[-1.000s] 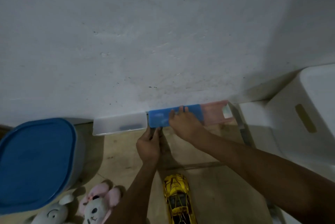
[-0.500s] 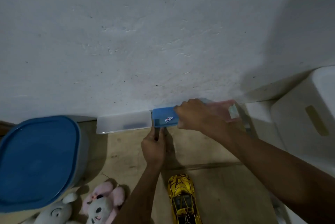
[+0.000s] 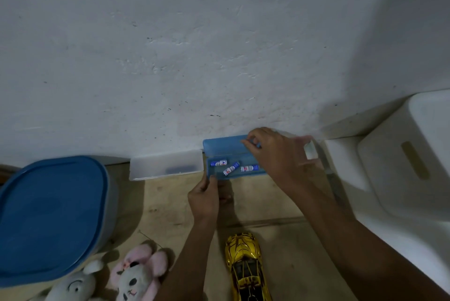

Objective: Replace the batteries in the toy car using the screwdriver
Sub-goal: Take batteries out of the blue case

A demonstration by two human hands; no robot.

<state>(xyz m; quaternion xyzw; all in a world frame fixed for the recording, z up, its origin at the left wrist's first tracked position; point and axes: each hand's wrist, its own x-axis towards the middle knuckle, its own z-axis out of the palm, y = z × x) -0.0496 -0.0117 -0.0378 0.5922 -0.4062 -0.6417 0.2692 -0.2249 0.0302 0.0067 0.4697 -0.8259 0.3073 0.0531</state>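
Note:
A blue plastic case (image 3: 226, 146) lies on the floor against the wall with its lid raised. Three blue-and-white batteries (image 3: 230, 168) lie inside it. My left hand (image 3: 205, 199) grips the case's front left corner. My right hand (image 3: 275, 154) pinches the edge of the raised lid at the back. A gold toy car (image 3: 246, 269) stands on the floor below my arms, nose toward the wall. No screwdriver is visible.
A translucent white case (image 3: 165, 166) with a dark object inside sits left of the blue one. A pink case (image 3: 309, 148) lies behind my right hand. Blue-lidded tub (image 3: 48, 215) at left, plush toys (image 3: 131, 276) at bottom left, white stool (image 3: 399, 169) at right.
The blue case's lid has swung up toward the wall under my right hand, exposing the batteries. My left hand kept its hold on the case's front corner.

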